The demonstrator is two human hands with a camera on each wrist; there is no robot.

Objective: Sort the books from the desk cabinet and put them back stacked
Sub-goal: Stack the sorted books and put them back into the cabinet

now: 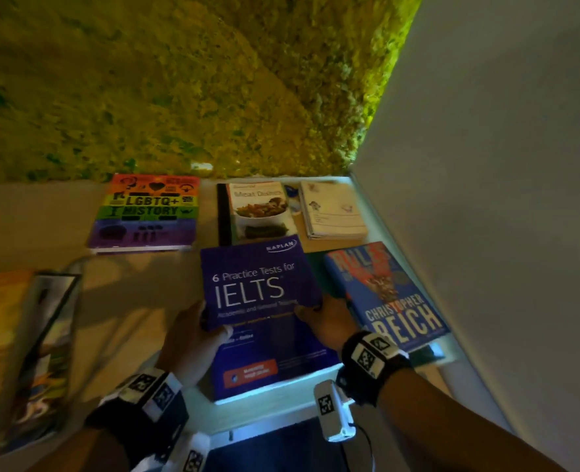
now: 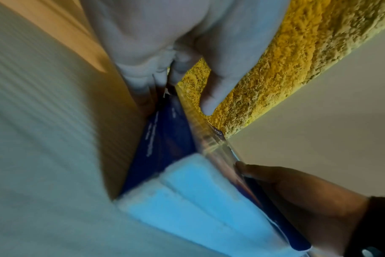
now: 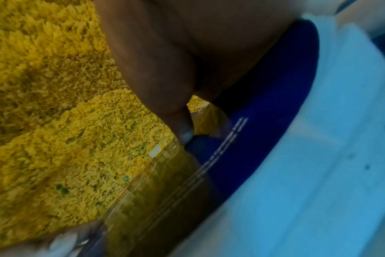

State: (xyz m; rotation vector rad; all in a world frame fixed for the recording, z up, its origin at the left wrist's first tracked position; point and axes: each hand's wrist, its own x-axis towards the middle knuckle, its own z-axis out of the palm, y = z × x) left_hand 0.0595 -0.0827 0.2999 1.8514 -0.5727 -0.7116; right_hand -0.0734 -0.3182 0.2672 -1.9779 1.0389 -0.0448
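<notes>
Desk (image 1: pixel 43 212); both hands on IELTS book (image 1: pixel 258 284).

Both hands, left (image 1: pixel 193 332) & right (image 1: pixel 329 321), fwd, fingers curled, pinching, wrists banded.

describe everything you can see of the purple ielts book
The IELTS book is a purple paperback with a glossy cover, printed "6 Practice Tests for IELTS" in white with a Kaplan logo at its top corner. It is tilted, its near edge lifted off a larger blue book beneath. The left hand and right hand grip its near corners.
</notes>
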